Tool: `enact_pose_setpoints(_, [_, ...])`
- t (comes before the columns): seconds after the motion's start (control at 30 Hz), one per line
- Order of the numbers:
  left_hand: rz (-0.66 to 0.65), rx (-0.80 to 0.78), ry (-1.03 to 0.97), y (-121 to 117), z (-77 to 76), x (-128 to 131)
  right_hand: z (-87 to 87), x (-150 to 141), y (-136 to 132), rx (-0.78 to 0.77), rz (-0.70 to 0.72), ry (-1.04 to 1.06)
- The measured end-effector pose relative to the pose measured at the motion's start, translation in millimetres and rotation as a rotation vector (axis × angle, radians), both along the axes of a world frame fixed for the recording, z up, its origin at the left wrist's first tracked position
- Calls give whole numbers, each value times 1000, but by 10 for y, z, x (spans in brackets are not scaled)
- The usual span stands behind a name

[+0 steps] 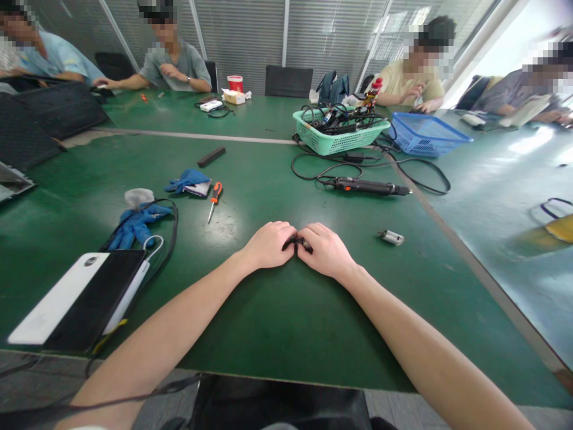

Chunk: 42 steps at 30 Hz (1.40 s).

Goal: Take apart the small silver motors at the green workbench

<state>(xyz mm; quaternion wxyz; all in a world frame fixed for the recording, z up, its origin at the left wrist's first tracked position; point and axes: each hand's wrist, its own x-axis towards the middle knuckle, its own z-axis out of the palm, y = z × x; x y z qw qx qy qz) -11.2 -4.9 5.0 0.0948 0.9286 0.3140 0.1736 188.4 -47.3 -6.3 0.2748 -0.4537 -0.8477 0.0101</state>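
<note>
My left hand [271, 245] and my right hand [326, 249] meet at the middle of the green table, fingers curled inward. Between them they grip a small black part [290, 242], mostly covered by my fingers, so its kind does not show. Both hands are closed on it, thumbs toward me. To the right lies a small silver motor-like cylinder [391, 237], apart from my right hand. Left of my hands rests a screwdriver [215, 200] with an orange and black handle.
A corded electric screwdriver [371, 186] lies before a green basket [331, 141] of cables and tools. Beside that stands a blue basket [425, 136]. At left are blue gloves [134, 229], a black block [211, 157] and a white-and-black device [67, 298]. Several people sit around the table.
</note>
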Motion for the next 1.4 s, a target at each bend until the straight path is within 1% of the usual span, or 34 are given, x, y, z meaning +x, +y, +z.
enact_pose_setpoints(1.0, [3,-3,-3,7,-22,-4,-13,4,14,6,-2,-12])
enact_pose_setpoints(1.4, [4,-7,5,0,0,-6,-1,5,8,6,5,-5])
